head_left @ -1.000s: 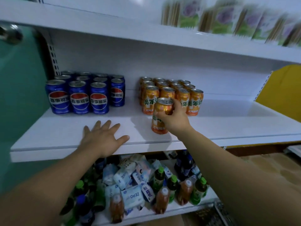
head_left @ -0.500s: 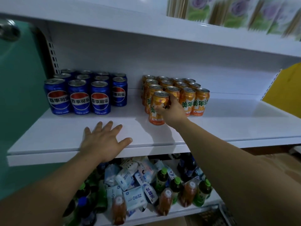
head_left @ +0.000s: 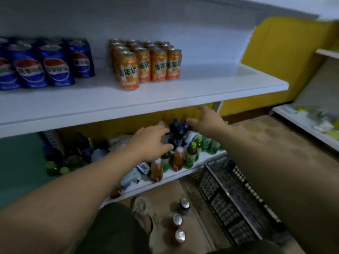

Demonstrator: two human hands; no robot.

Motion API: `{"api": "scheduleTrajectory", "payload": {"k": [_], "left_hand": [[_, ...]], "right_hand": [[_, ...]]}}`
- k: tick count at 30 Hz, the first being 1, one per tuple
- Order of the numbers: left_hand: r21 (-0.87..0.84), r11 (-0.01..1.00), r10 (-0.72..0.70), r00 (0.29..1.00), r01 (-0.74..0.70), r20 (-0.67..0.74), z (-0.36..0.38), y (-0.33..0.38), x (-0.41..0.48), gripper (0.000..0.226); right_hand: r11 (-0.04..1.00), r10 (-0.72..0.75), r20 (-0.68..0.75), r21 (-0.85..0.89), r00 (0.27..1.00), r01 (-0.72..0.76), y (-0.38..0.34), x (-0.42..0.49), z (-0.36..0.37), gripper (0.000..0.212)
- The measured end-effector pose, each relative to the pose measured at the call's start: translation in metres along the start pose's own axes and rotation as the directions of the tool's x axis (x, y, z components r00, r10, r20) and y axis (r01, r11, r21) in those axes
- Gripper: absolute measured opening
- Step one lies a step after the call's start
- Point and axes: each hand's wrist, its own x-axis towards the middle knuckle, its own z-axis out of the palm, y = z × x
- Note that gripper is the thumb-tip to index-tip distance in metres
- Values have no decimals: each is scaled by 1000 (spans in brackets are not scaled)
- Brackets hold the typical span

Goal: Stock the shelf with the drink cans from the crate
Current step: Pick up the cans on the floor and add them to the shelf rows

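Hands off the shelf [head_left: 201,85]: orange can [head_left: 129,70] now stands ahead of its fellows.
Left hand [head_left: 152,142] and right hand [head_left: 207,120] spread, empty; best grip a floor can [head_left: 184,204] round its middle.

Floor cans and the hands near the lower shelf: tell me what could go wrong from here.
1. The three floor cans stand loose between the foot and the crate; a step could knock them over.
2. The left hand and right hand, both open, hover close to the upright bottles at the front of the lower shelf; a careless sweep might topple some.
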Motion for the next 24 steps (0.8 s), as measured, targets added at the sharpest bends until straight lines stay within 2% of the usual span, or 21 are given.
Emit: {"api": "scheduleTrajectory", "payload": {"k": [4,7,9,12,15,17,21,24], "left_hand": [[-176,982,-8,952,65,306,91,23,-11,47],[-174,974,-56,900,144,431,149,26,-13,71],[-169,968,-80,862,188,501,185,26,-13,78],[-155,956,-119,812,249,571,229,22,-8,69],[-217,933,-106,792,289,601,268,13,8,54],[-239,915,-112,777,324,620,296,4,23,60],[-216,882,-180,722,419,668,372,-23,57,87],[-207,858,-209,687,470,696,420,-37,78,82]], "right_hand": [[989,137,133,-68,982,-129,80,-47,34,79],[969,240,222,-112,945,-220,132,-67,61,75],[951,306,257,-128,917,-282,162,-75,83,77],[922,388,318,-149,865,-358,198,-80,121,80],[917,398,366,-138,841,-374,225,-73,162,78],[917,396,414,-131,820,-376,243,-61,193,78],[911,397,496,-114,772,-396,276,-34,260,76],[912,389,551,-114,739,-394,298,-15,312,79]]}}
